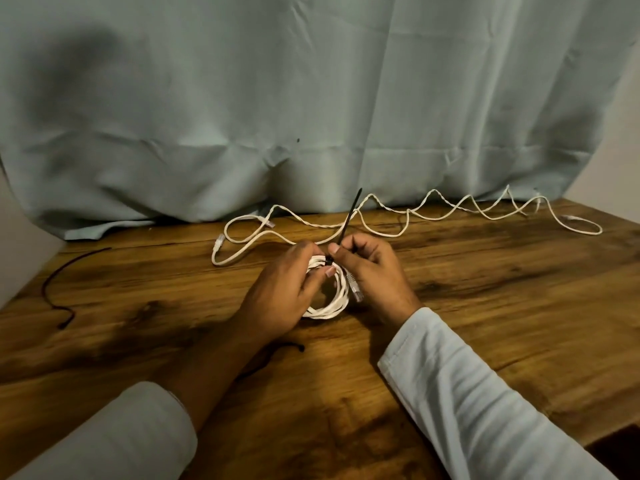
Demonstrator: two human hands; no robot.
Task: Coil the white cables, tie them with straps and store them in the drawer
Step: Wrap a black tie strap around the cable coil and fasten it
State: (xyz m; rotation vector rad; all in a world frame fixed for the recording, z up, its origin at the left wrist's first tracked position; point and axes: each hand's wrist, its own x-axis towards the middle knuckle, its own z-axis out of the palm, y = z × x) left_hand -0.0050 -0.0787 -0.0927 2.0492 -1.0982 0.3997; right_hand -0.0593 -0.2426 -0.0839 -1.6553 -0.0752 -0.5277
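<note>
A coiled white cable (332, 306) lies on the wooden table (485, 306) at the centre. My left hand (280, 292) grips the coil's top left, where a black strap (349, 220) is looped round the strands. My right hand (372, 268) pinches the strap's free end, which sticks up and back toward the curtain. One clear plug (356, 289) of the coil shows beside my right palm. A second white cable (408, 216) lies uncoiled in waves along the table's back, with plugs at its left end.
A loose black strap (52, 289) curves on the table at the left. Another black strap (291, 346) peeks out under my left forearm. A pale green curtain (311, 98) hangs behind the table. The table's right front corner (623, 427) drops off.
</note>
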